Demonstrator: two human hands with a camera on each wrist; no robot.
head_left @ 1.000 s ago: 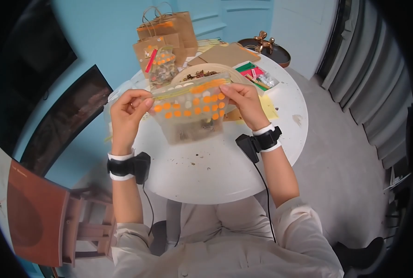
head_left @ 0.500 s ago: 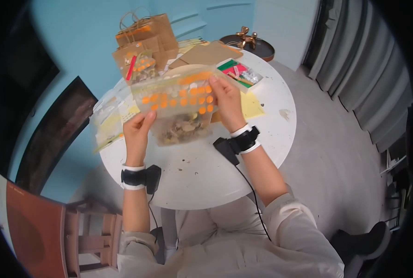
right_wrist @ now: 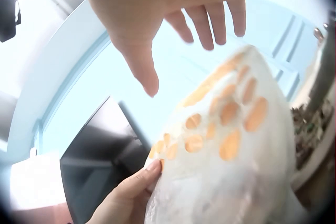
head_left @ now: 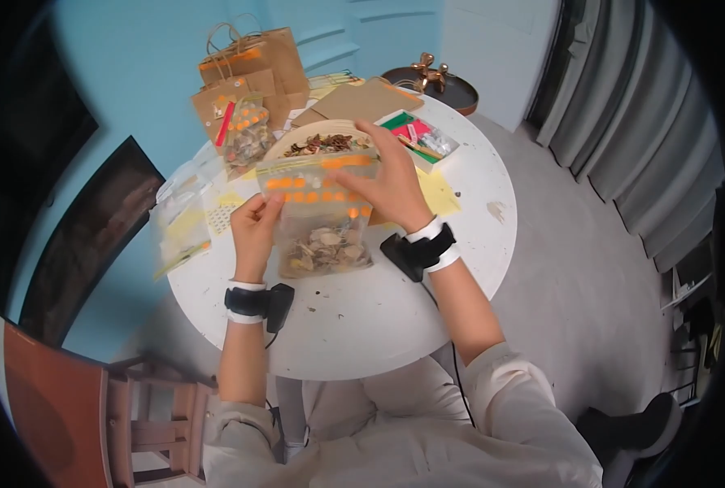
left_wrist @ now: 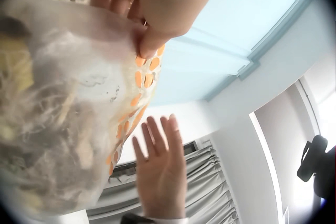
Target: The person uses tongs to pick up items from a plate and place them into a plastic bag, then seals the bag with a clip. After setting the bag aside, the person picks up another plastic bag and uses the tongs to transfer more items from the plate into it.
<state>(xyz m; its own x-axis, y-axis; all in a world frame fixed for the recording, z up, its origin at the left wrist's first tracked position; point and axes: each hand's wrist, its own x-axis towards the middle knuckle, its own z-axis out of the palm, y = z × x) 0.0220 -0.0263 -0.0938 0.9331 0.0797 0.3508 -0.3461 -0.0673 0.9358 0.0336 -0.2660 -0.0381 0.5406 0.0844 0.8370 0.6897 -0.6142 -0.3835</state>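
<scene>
At the head view's centre, the bag (head_left: 326, 246) is pinched at its left edge by the left hand (head_left: 254, 232); beside it the right hand (head_left: 395, 185) is held, fingers apart.

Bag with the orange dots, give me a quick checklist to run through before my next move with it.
1. Left hand gripping the bag: ok, thumb and fingers pinch its left edge.
2. Right hand gripping the bag too: not ok, its fingers are extended and clear of it in the right wrist view.
3. Dried pieces low in the bag: ok, they lie in its lower part.
4. Top seal pressed shut: cannot tell, too blurred.
5. Bag's base resting on the table: cannot tell from these views.
6. Tabletop free of crumbs: not ok, small dark bits lie in front of the bag.
</scene>
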